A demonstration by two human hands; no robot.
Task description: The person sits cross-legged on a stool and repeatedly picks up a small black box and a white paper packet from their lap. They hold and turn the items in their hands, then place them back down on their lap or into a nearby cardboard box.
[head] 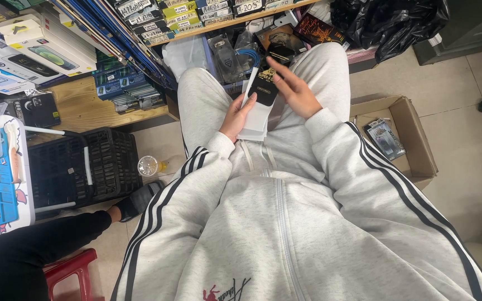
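Observation:
I sit in a light grey tracksuit with dark stripes. My left hand (pixel 235 118) grips a stack of flat white packets (pixel 256 118) above my lap. A black packet with gold print (pixel 263 88) lies on top of the stack. My right hand (pixel 294 89) rests with spread fingers on the right edge of that black packet. Past my knees lie several more packets in clear bags (pixel 241 51).
A cardboard box (pixel 414 139) with a packet inside sits on the floor at my right. A black plastic crate (pixel 79 167) and a small clear cup (pixel 148 165) stand at left. Shelves of boxed goods (pixel 46 50) fill the upper left. Another person's dark-clad leg (pixel 40 245) crosses the lower left.

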